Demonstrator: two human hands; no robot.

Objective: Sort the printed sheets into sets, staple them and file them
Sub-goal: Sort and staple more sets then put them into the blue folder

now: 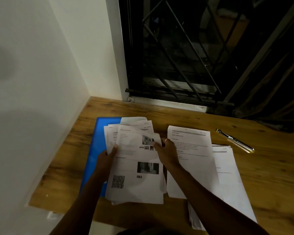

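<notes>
A loose stack of printed sheets [134, 168] lies over a blue folder [93, 158] at the left of the wooden desk. My left hand [107, 158] grips the stack's left edge with the thumb on top. My right hand [166, 153] pinches the curled right edge of the top sheet, which shows photos and a QR code. A separate sheet of text [192, 160] lies to the right, partly over another pile of sheets [229, 180]. A stapler [235, 141] with yellow ends lies at the far right.
The wooden desk [270, 175] sits in a corner: a white wall [32, 99] runs along its left side, and a dark window with a metal grille [193, 56] stands behind it. A small dark object shows at the right frame edge.
</notes>
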